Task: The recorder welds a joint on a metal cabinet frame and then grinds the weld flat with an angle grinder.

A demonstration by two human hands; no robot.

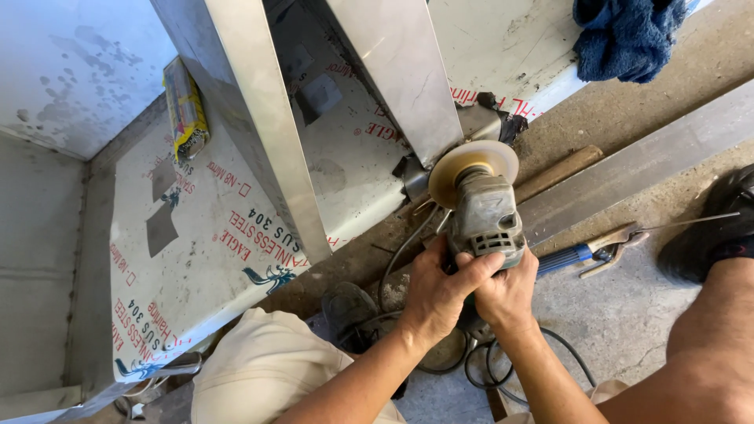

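Single head view, looking steeply down, close above hands, steel sheet and concrete floor.

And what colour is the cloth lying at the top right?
The cloth is dark blue; the head view shows it.

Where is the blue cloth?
The blue cloth lies bunched at the top right of the head view, on the edge of the white-filmed steel sheet, far above the angle grinder.
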